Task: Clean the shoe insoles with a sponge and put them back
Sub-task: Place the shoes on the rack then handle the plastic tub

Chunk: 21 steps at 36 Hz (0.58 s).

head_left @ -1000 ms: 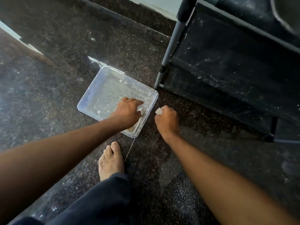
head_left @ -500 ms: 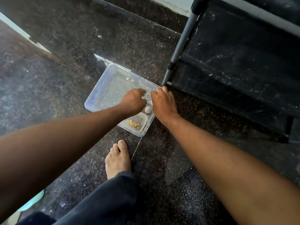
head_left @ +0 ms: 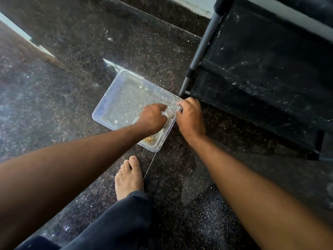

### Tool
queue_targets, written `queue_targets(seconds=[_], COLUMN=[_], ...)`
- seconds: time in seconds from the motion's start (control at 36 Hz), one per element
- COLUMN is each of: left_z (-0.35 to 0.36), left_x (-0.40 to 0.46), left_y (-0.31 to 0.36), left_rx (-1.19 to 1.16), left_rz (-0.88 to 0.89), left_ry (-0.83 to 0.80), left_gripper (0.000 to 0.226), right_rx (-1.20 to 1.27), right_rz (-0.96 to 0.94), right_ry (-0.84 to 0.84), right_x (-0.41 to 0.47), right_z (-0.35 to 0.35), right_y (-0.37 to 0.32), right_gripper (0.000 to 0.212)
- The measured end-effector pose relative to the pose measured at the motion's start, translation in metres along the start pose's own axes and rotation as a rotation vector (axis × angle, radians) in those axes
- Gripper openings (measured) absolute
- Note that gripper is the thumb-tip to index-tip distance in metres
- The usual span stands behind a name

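A clear plastic tray (head_left: 108,112) with shallow water and small scraps lies on the dark stone floor. My left hand (head_left: 153,117) reaches into its right part, fingers curled on a small whitish sponge piece (head_left: 169,112). Close beside it, my right hand (head_left: 190,118) has its fingers curled over the tray's far right rim. A yellowish scrap (head_left: 148,139) sits in the tray's near corner. No insole or shoe is in view.
A black shoe rack (head_left: 261,73) with a grey post (head_left: 200,56) stands right of the tray, almost touching its far corner. My bare foot (head_left: 128,175) and dark trouser leg (head_left: 117,224) are just below the tray. A bright doorway edge (head_left: 16,27) runs at far left.
My right hand moved from the floor beside the tray up to its far right rim. My left hand shifted slightly toward the tray's right side. The camera drifted left.
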State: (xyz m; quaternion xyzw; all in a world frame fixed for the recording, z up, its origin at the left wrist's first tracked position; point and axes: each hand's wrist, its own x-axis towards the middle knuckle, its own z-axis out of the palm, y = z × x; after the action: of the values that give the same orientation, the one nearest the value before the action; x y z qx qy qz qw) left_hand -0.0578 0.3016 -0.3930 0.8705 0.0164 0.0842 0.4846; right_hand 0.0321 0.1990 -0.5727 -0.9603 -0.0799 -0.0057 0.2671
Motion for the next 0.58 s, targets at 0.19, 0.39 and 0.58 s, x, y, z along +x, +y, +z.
queue_targets(seconds=[0.19, 0.39, 0.58], left_z=[-0.004, 0.062, 0.07], left_x=[-0.004, 0.061, 0.062], left_y=[0.014, -0.154, -0.158], left_rx=[0.0, 0.387, 0.529], left_rz=[0.042, -0.477, -0.302], left_ry=[0.033, -0.585, -0.668], left_gripper=[0.025, 0.058, 0.058], right_rx=[-0.092, -0.155, 0.201], right_rz=[0.209, 0.169, 0.469], right_ry=[-0.19, -0.285, -0.102], right_x=[-0.025, -0.022, -0.002], right_z=[0.003, 0.001, -0.014], right_y=[0.042, 0.045, 0.023], right_gripper=[0.018, 0.015, 0.025])
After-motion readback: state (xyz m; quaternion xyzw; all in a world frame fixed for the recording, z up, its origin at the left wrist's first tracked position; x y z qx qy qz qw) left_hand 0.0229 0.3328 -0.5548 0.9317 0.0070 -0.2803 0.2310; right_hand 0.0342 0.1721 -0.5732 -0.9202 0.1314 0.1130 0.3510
